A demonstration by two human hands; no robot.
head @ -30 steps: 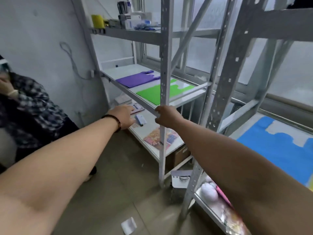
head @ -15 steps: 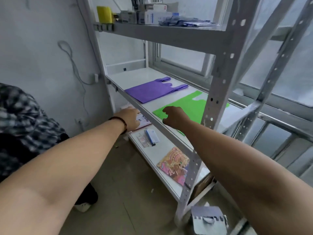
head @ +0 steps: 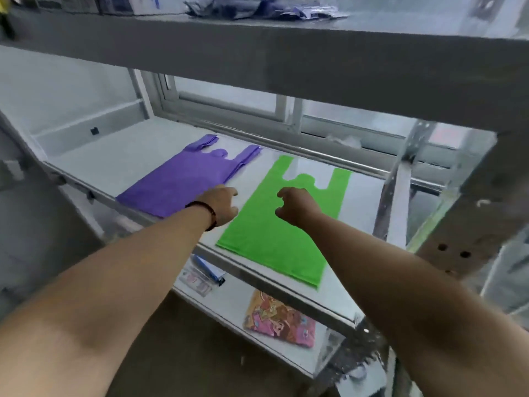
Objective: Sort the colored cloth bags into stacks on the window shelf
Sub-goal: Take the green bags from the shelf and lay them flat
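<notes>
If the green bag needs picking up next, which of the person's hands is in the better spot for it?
Probably the right hand: it hovers directly over the green bag, fingers loosely curled and empty. The left hand sits in the gap between the green bag and the purple bag.

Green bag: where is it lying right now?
In the head view the green bag lies flat on the window shelf, right of the purple bag, handles toward the window; the right hand hovers over it.
</notes>
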